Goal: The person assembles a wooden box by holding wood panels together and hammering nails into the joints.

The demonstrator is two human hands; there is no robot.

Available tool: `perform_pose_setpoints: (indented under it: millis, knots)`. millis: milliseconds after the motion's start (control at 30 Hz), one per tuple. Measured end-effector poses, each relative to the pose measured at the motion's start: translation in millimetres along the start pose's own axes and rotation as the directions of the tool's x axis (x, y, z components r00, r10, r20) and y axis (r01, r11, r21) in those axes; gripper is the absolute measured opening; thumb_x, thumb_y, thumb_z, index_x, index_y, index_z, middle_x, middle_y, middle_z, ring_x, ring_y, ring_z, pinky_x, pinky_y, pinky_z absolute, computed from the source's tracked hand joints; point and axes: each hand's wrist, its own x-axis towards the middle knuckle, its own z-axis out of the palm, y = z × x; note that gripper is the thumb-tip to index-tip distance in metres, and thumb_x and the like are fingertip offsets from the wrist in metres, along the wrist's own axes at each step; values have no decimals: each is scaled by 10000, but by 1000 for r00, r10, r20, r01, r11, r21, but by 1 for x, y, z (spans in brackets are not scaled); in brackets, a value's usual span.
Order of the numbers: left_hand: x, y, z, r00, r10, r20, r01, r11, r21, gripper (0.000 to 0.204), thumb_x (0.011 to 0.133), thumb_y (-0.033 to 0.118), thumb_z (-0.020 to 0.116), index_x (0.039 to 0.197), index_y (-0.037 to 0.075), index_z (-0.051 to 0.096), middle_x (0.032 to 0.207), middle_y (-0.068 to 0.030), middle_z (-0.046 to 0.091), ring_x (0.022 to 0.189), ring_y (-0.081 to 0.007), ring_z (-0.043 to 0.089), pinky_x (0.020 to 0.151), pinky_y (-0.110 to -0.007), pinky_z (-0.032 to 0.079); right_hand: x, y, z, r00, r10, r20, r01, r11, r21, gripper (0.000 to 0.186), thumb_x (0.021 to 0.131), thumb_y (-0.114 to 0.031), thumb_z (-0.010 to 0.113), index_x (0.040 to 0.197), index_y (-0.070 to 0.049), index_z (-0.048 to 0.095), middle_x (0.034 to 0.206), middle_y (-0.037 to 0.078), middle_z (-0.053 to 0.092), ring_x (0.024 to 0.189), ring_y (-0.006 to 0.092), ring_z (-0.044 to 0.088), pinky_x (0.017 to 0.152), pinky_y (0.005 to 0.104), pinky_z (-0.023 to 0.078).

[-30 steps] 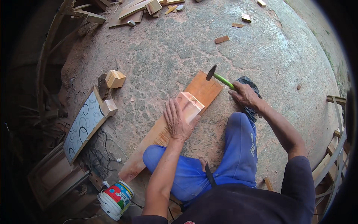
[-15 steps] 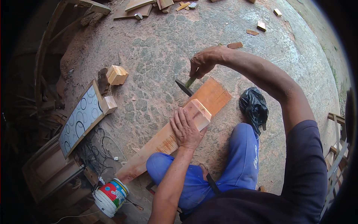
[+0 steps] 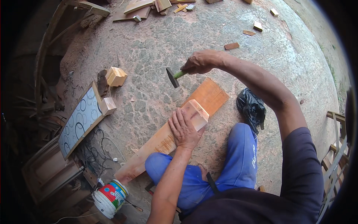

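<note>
My left hand point(image 3: 184, 128) grips a pale wooden block point(image 3: 198, 112), fingers over its top and thumb along its near side. The block rests over a long plank point(image 3: 149, 149) lying slantwise by my left knee. Beyond the block lies a more orange board point(image 3: 212, 96); whether it is part of the same plank I cannot tell. My right hand point(image 3: 201, 61) is closed around the green handle of a hammer point(image 3: 173, 77). Its dark head hangs in the air beyond the block and left of the orange board, apart from both.
Near my right knee sits a black plastic bag point(image 3: 251, 106). At left are a stacked wooden block point(image 3: 116, 77), a framed panel with circles point(image 3: 80, 119), tangled cables point(image 3: 100, 147) and a paint bucket point(image 3: 112, 197). Wood offcuts point(image 3: 140, 7) lie on the far ground.
My right hand has moved left with the hammer, and the hammer's head has swung away from the orange board. My left hand stays on the block.
</note>
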Motion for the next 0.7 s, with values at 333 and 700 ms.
perform_pose_setpoints:
  millis: [333, 700]
  knots:
    - [-4, -3, -5, 998, -18, 60, 20, 999, -37, 1134, 795, 645, 689, 1552, -31, 185, 1577, -261, 268, 1474, -448, 224, 1201, -602, 136, -30, -48, 22, 987, 91, 135, -78, 992, -98, 358, 958, -190, 588, 1308, -230, 651, 944, 114, 727, 887, 313, 692, 727, 439, 550]
    - [46, -36, -8, 966, -147, 213, 204, 940, -274, 389, 1036, 392, 412, 1296, 139, 553, 1246, -119, 623, 1165, -323, 560, 977, -488, 403, -122, -125, 191, 725, 677, -128, -256, 436, 863, 564, 912, -415, 706, 1394, -137, 616, 1130, 155, 675, 984, 237, 654, 888, 370, 510]
